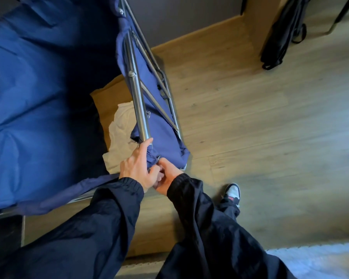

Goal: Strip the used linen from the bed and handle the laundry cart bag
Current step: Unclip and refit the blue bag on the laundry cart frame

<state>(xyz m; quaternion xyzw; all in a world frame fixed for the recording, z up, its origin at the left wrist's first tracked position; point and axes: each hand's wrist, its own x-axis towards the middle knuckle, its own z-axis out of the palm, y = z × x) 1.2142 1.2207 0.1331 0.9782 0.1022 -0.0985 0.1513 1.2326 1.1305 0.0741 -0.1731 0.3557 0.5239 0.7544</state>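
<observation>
Left hand [138, 168]: grip clenched on the laundry bag [38, 97] corner at the frame tube [138, 105] end — steadies fabric. Right hand [167, 174]: grip pinching the same corner, likely unfastening it.

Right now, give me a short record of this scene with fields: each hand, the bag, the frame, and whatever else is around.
left hand: grips a corner of the blue bag, forefinger along the metal frame
right hand: pinches the same corner, touching the left hand
blue bag: open, draped over the frame
white cloth: crumpled low beside the frame
floor: wood
black bag: far right, apart from the cart
</observation>
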